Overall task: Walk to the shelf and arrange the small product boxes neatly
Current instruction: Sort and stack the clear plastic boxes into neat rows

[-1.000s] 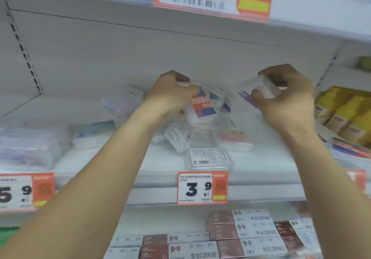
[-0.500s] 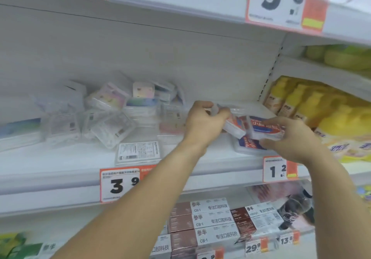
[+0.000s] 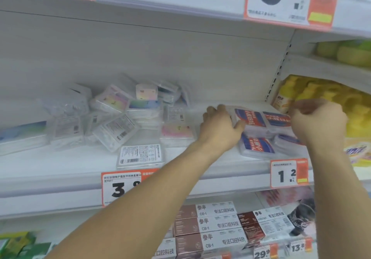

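While the heap of clear boxes [image 3: 120, 116] on the left of the shelf [image 3: 60, 168] lies tumbled, some tilted, some on their backs with barcode labels up, the job looks barely half done. One flat box [image 3: 140, 155] sits alone near the front edge. They are thin, glossy, see-through plastic cases with rounded corners and pastel inserts. Further right, four red-and-blue boxes [image 3: 261, 130] form a small stack, two on two, roughly squared. The left hand [image 3: 219, 130] presses its grip against the stack's left side, fingers curled over the top box's edge. The right hand [image 3: 319, 122] meets the right side; its grip is blurred, and I cannot tell whether it pinches anything. Soft yellow packs [image 3: 341, 102] crowd just beside it.
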`<action>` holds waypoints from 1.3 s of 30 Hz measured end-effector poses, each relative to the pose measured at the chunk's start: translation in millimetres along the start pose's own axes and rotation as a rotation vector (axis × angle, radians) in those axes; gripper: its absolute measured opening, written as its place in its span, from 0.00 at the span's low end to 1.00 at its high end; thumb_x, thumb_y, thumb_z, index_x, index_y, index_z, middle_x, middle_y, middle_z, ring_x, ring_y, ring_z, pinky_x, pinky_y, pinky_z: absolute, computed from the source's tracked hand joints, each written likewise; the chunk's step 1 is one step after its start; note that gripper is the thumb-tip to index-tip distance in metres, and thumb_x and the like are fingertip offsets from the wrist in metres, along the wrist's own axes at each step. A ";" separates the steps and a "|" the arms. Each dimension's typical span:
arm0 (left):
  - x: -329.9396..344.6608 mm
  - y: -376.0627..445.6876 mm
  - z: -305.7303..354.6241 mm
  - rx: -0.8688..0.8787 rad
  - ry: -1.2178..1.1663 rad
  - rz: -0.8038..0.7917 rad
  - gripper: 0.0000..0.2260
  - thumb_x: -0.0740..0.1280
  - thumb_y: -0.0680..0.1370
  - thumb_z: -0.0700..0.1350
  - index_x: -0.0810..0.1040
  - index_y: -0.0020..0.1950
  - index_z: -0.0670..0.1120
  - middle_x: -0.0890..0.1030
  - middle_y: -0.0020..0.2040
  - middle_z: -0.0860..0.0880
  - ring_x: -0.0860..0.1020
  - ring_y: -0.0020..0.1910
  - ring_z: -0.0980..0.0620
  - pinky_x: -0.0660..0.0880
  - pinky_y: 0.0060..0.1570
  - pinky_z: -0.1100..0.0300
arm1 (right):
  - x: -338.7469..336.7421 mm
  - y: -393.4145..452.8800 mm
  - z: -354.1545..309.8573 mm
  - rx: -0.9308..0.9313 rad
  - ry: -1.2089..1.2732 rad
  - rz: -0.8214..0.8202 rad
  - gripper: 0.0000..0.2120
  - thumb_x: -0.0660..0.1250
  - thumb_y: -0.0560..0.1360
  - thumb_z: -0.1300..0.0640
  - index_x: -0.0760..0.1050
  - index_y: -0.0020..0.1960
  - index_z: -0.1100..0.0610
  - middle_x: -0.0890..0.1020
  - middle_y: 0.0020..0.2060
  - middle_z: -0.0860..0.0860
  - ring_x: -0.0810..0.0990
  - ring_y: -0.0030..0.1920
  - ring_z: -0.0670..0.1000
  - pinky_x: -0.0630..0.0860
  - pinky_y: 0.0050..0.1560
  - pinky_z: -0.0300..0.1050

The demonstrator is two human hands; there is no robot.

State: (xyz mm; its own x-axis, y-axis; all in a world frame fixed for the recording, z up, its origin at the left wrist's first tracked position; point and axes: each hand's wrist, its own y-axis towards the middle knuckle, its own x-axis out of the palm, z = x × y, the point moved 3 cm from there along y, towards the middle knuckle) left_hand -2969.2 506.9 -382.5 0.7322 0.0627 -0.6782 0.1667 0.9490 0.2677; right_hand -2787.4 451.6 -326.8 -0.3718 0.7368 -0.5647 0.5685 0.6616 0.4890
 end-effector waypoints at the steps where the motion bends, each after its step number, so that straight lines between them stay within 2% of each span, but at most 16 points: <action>1: -17.8 -4.7 -0.7 0.040 0.008 0.077 0.21 0.65 0.77 0.53 0.71 0.65 0.43 0.72 0.61 0.42 0.71 0.61 0.42 0.71 0.58 0.50 | 4.4 -2.0 -11.1 -0.023 0.033 -0.001 0.11 0.65 0.74 0.61 0.83 0.53 0.59 0.85 0.49 0.59 0.82 0.50 0.59 0.71 0.48 0.41; 4: -75.2 -16.1 -13.1 0.187 0.075 0.218 0.10 0.65 0.76 0.49 0.79 0.51 0.44 0.81 0.50 0.45 0.78 0.52 0.44 0.75 0.51 0.52 | 30.8 -17.0 -51.4 -0.153 0.125 -0.090 0.10 0.66 0.74 0.62 0.83 0.51 0.58 0.85 0.45 0.54 0.79 0.43 0.49 0.70 0.43 0.36; 7: -132.1 -19.6 -44.8 0.144 0.200 0.238 0.09 0.64 0.75 0.48 0.81 0.45 0.46 0.83 0.44 0.48 0.80 0.48 0.45 0.76 0.48 0.51 | 68.7 -37.1 -95.7 -0.235 0.246 -0.328 0.08 0.67 0.74 0.60 0.81 0.52 0.56 0.84 0.41 0.51 0.80 0.38 0.49 0.73 0.39 0.36; 9: -164.2 -20.3 -76.5 0.087 0.330 0.213 0.09 0.64 0.76 0.50 0.81 0.48 0.48 0.82 0.49 0.48 0.77 0.54 0.44 0.75 0.54 0.50 | 94.9 -55.5 -123.9 -0.296 0.277 -0.522 0.08 0.69 0.75 0.58 0.80 0.54 0.54 0.84 0.40 0.49 0.81 0.39 0.49 0.75 0.39 0.39; 12: -189.3 -27.7 -124.4 0.013 0.480 0.023 0.16 0.65 0.76 0.52 0.76 0.63 0.51 0.75 0.65 0.47 0.69 0.65 0.44 0.68 0.64 0.49 | 134.2 -83.8 -154.3 -0.436 0.235 -0.707 0.12 0.71 0.75 0.57 0.79 0.58 0.52 0.79 0.47 0.48 0.79 0.49 0.49 0.73 0.46 0.35; 13: -190.6 -31.2 -136.1 -0.002 0.480 -0.068 0.20 0.65 0.77 0.53 0.72 0.68 0.52 0.72 0.69 0.48 0.67 0.68 0.46 0.66 0.67 0.51 | 143.6 -88.5 -161.4 -0.486 0.217 -0.708 0.14 0.71 0.74 0.56 0.79 0.59 0.50 0.76 0.52 0.49 0.77 0.53 0.49 0.72 0.52 0.34; 15: -189.2 -36.7 -151.9 -0.019 0.404 -0.188 0.25 0.66 0.77 0.55 0.66 0.73 0.54 0.68 0.73 0.51 0.66 0.71 0.50 0.64 0.67 0.58 | 157.4 -86.5 -170.1 -0.523 0.266 -0.648 0.17 0.72 0.70 0.56 0.79 0.57 0.44 0.74 0.55 0.49 0.75 0.58 0.51 0.72 0.62 0.41; 17: -185.3 -38.4 -159.6 -0.009 0.308 -0.213 0.28 0.66 0.76 0.56 0.63 0.75 0.57 0.70 0.72 0.50 0.69 0.69 0.51 0.66 0.62 0.60 | 168.9 -68.1 -169.9 -0.421 0.376 -0.603 0.18 0.71 0.65 0.60 0.82 0.51 0.44 0.79 0.51 0.45 0.78 0.56 0.51 0.76 0.55 0.46; 20: -184.9 -37.9 -162.8 0.008 0.311 -0.208 0.27 0.65 0.76 0.58 0.62 0.74 0.58 0.71 0.69 0.51 0.69 0.68 0.52 0.67 0.61 0.58 | 194.7 -35.3 -158.4 -0.168 0.379 -0.616 0.23 0.67 0.64 0.68 0.80 0.51 0.44 0.81 0.56 0.54 0.81 0.48 0.51 0.76 0.36 0.36; 22: -184.9 -38.0 -160.6 0.019 0.318 -0.218 0.26 0.65 0.77 0.57 0.63 0.73 0.58 0.69 0.69 0.52 0.67 0.68 0.52 0.66 0.60 0.58 | 216.7 -23.7 -148.5 -0.164 0.234 -0.684 0.26 0.65 0.68 0.69 0.77 0.59 0.45 0.80 0.59 0.57 0.81 0.48 0.53 0.77 0.41 0.40; 25: -184.8 -36.3 -157.1 0.037 0.296 -0.214 0.21 0.66 0.76 0.55 0.65 0.67 0.57 0.70 0.66 0.54 0.69 0.61 0.53 0.67 0.54 0.58 | 236.7 -19.6 -140.9 -0.255 0.046 -0.743 0.26 0.64 0.73 0.64 0.72 0.69 0.47 0.78 0.62 0.52 0.78 0.59 0.56 0.73 0.51 0.43; 29: -181.5 -35.5 -152.8 0.057 0.274 -0.208 0.19 0.66 0.76 0.52 0.65 0.64 0.54 0.67 0.70 0.55 0.70 0.62 0.51 0.69 0.56 0.57 | 228.5 -12.9 -135.0 -0.147 0.167 -0.617 0.17 0.61 0.78 0.62 0.75 0.63 0.49 0.79 0.61 0.55 0.82 0.54 0.57 0.79 0.52 0.48; 31: -179.0 -37.9 -149.5 0.024 0.271 -0.236 0.21 0.66 0.76 0.55 0.63 0.65 0.54 0.71 0.59 0.55 0.73 0.54 0.51 0.70 0.49 0.57 | 218.4 -15.8 -134.4 -0.091 0.271 -0.554 0.14 0.62 0.75 0.60 0.76 0.57 0.47 0.80 0.60 0.56 0.82 0.51 0.58 0.81 0.54 0.55; 34: -179.2 -40.2 -143.4 0.007 0.278 -0.280 0.24 0.66 0.75 0.57 0.62 0.67 0.54 0.70 0.56 0.56 0.74 0.55 0.52 0.73 0.55 0.54 | 200.2 -30.3 -142.1 -0.061 0.441 -0.470 0.10 0.69 0.69 0.55 0.77 0.50 0.48 0.82 0.52 0.54 0.82 0.48 0.57 0.82 0.52 0.58; 36: -182.2 -41.1 -138.4 0.011 0.274 -0.300 0.22 0.66 0.75 0.57 0.64 0.66 0.54 0.69 0.56 0.57 0.73 0.56 0.53 0.72 0.57 0.55 | 193.0 -42.5 -148.2 -0.075 0.494 -0.460 0.10 0.71 0.65 0.51 0.75 0.46 0.46 0.83 0.47 0.53 0.82 0.48 0.59 0.81 0.50 0.59; 39: -190.7 -40.6 -138.8 -0.001 0.234 -0.303 0.18 0.66 0.75 0.59 0.70 0.62 0.55 0.72 0.58 0.58 0.73 0.57 0.56 0.70 0.54 0.60 | 190.2 -62.6 -156.6 -0.172 0.463 -0.503 0.07 0.69 0.69 0.56 0.73 0.44 0.48 0.82 0.41 0.58 0.80 0.40 0.64 0.81 0.43 0.61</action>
State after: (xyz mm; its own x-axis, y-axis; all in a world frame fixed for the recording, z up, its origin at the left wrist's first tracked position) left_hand -3207.2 499.3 -359.0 0.4788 -0.1517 -0.8647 0.3515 0.9357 0.0305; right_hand -3008.7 572.1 -360.7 -0.8550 0.2936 -0.4275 0.1356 0.9222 0.3621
